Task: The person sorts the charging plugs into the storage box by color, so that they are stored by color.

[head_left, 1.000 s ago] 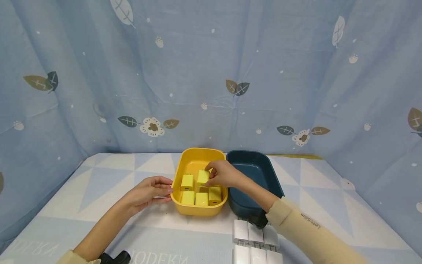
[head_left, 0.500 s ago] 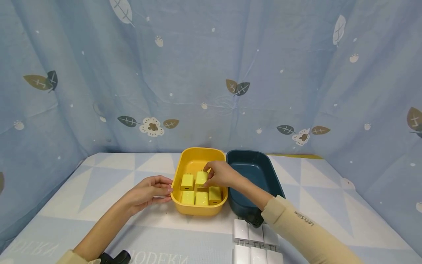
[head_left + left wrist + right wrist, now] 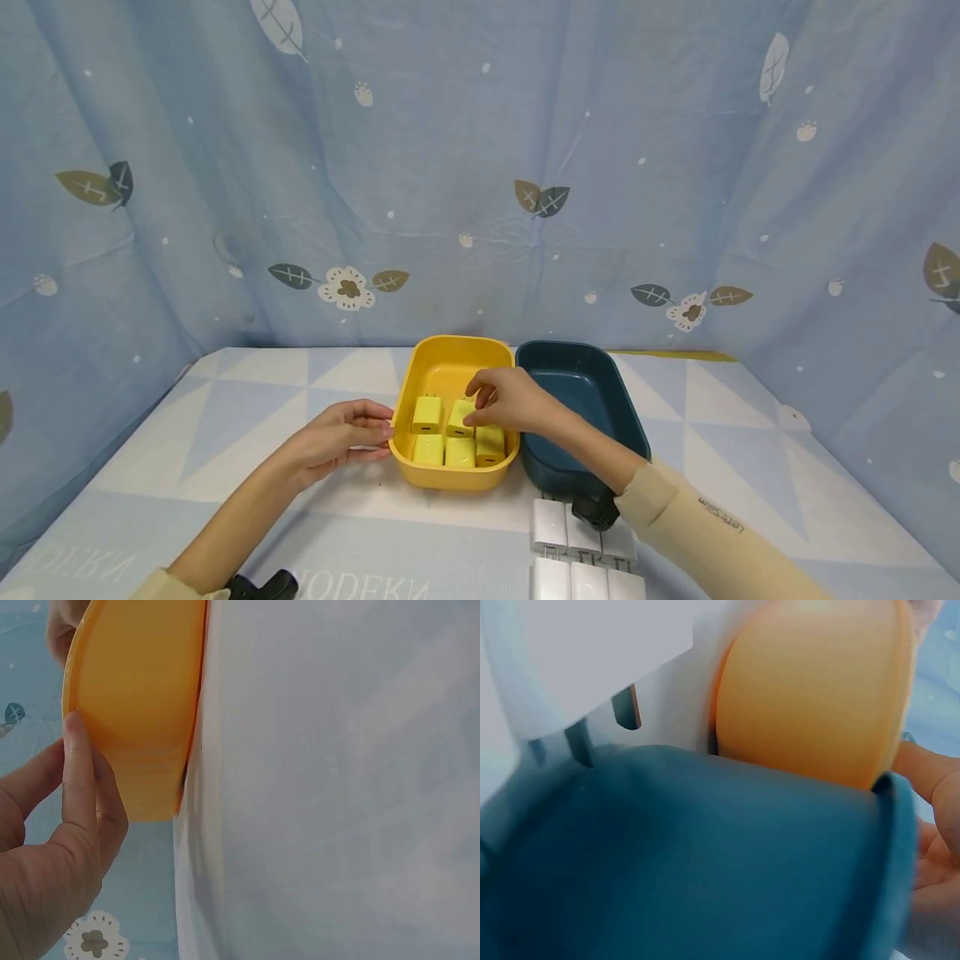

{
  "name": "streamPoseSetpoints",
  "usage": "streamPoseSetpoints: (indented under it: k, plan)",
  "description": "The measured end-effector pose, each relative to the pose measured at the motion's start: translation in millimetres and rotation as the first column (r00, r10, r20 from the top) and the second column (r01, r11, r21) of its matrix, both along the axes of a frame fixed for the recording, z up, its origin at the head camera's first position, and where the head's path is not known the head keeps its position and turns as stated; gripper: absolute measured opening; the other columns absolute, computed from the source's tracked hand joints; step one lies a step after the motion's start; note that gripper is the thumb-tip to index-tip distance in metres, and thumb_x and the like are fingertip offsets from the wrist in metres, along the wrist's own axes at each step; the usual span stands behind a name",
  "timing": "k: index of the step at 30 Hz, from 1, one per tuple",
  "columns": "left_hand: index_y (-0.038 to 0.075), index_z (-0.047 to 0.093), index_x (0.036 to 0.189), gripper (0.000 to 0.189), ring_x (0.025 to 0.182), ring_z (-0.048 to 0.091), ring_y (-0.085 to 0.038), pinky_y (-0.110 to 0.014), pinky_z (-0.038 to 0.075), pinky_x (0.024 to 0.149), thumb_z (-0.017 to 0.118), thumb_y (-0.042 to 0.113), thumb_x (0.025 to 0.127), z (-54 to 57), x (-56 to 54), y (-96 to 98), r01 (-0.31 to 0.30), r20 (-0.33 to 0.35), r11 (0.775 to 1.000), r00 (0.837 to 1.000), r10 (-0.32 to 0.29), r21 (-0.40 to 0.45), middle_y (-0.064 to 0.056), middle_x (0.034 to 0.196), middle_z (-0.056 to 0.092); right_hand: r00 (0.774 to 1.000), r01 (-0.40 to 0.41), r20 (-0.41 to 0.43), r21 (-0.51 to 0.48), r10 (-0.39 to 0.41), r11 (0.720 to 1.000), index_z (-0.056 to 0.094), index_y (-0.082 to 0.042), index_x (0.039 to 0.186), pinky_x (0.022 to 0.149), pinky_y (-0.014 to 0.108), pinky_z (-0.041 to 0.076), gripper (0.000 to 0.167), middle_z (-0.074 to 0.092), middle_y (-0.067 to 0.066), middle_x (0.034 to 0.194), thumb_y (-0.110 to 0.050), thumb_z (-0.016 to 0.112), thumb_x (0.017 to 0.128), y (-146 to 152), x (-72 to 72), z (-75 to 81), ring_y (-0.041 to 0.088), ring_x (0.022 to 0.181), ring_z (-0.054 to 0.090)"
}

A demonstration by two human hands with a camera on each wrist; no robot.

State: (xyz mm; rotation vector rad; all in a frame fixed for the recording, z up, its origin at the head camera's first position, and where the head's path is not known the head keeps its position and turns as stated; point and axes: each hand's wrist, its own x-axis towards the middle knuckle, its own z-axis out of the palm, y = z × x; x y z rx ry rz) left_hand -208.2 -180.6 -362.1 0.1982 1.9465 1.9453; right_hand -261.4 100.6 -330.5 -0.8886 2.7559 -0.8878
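Several yellow wall chargers (image 3: 427, 450) lie in a yellow tray (image 3: 448, 357), in its near half. My left hand (image 3: 336, 440) holds the tray's left rim, with fingertips at the edge; the left wrist view shows the same hand (image 3: 64, 832) against the yellow wall. Over the tray's right side my right hand (image 3: 517, 402) has its thumb at the right edge of one slightly tilted yellow charger (image 3: 458, 418), its index finger raised above. Only part of the right hand (image 3: 937, 855) shows in the right wrist view, and its fingertips are hidden there.
A dark blue tray (image 3: 573, 375) stands against the yellow one's right side, under my right forearm. In front of it several white chargers (image 3: 550, 525) with metal prongs lie in rows, partly behind the right wrist camera. A blue patterned curtain (image 3: 465, 167) hangs behind the table.
The charger by my right hand has come down toward the near row and tilted slightly. My right fingers have loosened from it. The left hand stays in place.
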Motion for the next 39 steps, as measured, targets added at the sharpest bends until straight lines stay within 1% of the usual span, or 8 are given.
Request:
streamPoseSetpoints:
  k: [10, 15, 18, 22, 26, 30, 34, 39]
  plan:
    - [-0.015, 0.042, 0.13, 0.042, 0.096, 0.067, -0.024, -0.037, 0.058, 0.087, 0.061, 0.002, 0.096, 1.1, 1.0, 1.3, -0.008, 0.005, 1.0, 1.0, 0.008, -0.004, -0.019, 0.111, 0.06, 0.999, -0.043, -0.028, -0.12, 0.04, 0.992, 0.068, -0.007, 0.112, 0.075, 0.023, 0.057, 0.034, 0.068, 0.004, 0.096, -0.023, 0.081, 0.085, 25.6, 26.1, 11.4, 0.011, 0.083, 0.064]
    - [-0.015, 0.042, 0.13, 0.042, 0.095, 0.067, -0.023, -0.037, 0.058, 0.087, 0.061, 0.001, 0.096, 1.3, 1.6, 1.5, -0.014, 0.003, 1.0, 1.0, 0.014, -0.01, -0.019, 0.11, 0.06, 0.997, -0.079, -0.032, -0.144, 0.075, 0.986, 0.067, -0.009, 0.114, 0.074, 0.023, 0.057, 0.035, 0.066, -0.005, 0.092, -0.024, 0.08, 0.085, 40.4, 43.5, 14.5, 0.009, 0.082, 0.063]
    - [-0.014, 0.043, 0.129, 0.042, 0.094, 0.067, -0.023, -0.037, 0.058, 0.087, 0.062, 0.002, 0.096, 0.4, 1.5, 1.5, -0.015, -0.001, 1.0, 1.0, 0.015, -0.01, -0.018, 0.11, 0.06, 0.996, -0.087, -0.04, -0.148, 0.082, 0.985, 0.068, -0.01, 0.113, 0.074, 0.023, 0.057, 0.034, 0.065, -0.008, 0.091, -0.026, 0.08, 0.085, 48.8, 54.5, 16.4, 0.008, 0.082, 0.064]
    - [-0.014, 0.043, 0.129, 0.041, 0.095, 0.067, -0.023, -0.036, 0.058, 0.087, 0.062, 0.002, 0.096, -1.8, 1.3, 1.0, -0.009, -0.009, 1.0, 1.0, 0.009, -0.005, -0.018, 0.11, 0.06, 0.993, -0.112, -0.043, -0.142, 0.107, 0.983, 0.068, -0.01, 0.113, 0.075, 0.023, 0.057, 0.033, 0.066, -0.007, 0.091, -0.025, 0.08, 0.086, 60.6, 69.3, 18.7, 0.007, 0.081, 0.063]
    - [-0.014, 0.043, 0.129, 0.041, 0.096, 0.067, -0.024, -0.037, 0.057, 0.087, 0.062, 0.002, 0.096, -2.5, 1.5, 0.0, -0.004, -0.001, 1.0, 1.0, 0.004, 0.004, -0.019, 0.111, 0.06, 0.993, -0.121, -0.009, -0.127, 0.121, 0.985, 0.068, -0.011, 0.113, 0.075, 0.022, 0.058, 0.032, 0.066, -0.008, 0.091, -0.025, 0.079, 0.086, 72.3, 86.5, 21.2, 0.007, 0.08, 0.063]
    - [-0.014, 0.043, 0.129, 0.041, 0.095, 0.067, -0.023, -0.038, 0.057, 0.088, 0.062, 0.002, 0.096, -2.7, 1.3, 0.3, -0.008, 0.006, 1.0, 1.0, 0.008, 0.008, -0.019, 0.111, 0.061, 0.99, -0.132, 0.024, -0.123, 0.136, 0.984, 0.069, -0.013, 0.111, 0.074, 0.023, 0.058, 0.034, 0.065, -0.011, 0.09, -0.031, 0.079, 0.085, 85.0, 101.5, 20.8, 0.007, 0.081, 0.062]
    - [-0.014, 0.044, 0.129, 0.041, 0.095, 0.067, -0.023, -0.038, 0.057, 0.088, 0.062, 0.003, 0.096, -2.5, 0.7, 0.5, -0.004, -0.001, 1.0, 1.0, 0.004, 0.01, -0.019, 0.111, 0.061, 0.988, -0.141, 0.042, -0.119, 0.147, 0.983, 0.068, -0.014, 0.111, 0.073, 0.024, 0.058, 0.036, 0.065, -0.012, 0.09, -0.034, 0.079, 0.084, 98.4, 111.0, 18.6, 0.006, 0.081, 0.061]
    - [-0.014, 0.044, 0.129, 0.04, 0.094, 0.067, -0.022, -0.037, 0.057, 0.087, 0.062, 0.002, 0.096, -1.5, 1.1, -0.2, -0.003, 0.001, 1.0, 1.0, 0.003, 0.008, -0.018, 0.11, 0.061, 0.987, -0.139, 0.068, -0.095, 0.146, 0.986, 0.067, -0.01, 0.113, 0.071, 0.025, 0.058, 0.039, 0.064, -0.012, 0.09, -0.035, 0.079, 0.084, 114.6, 119.0, 14.1, 0.004, 0.079, 0.06]
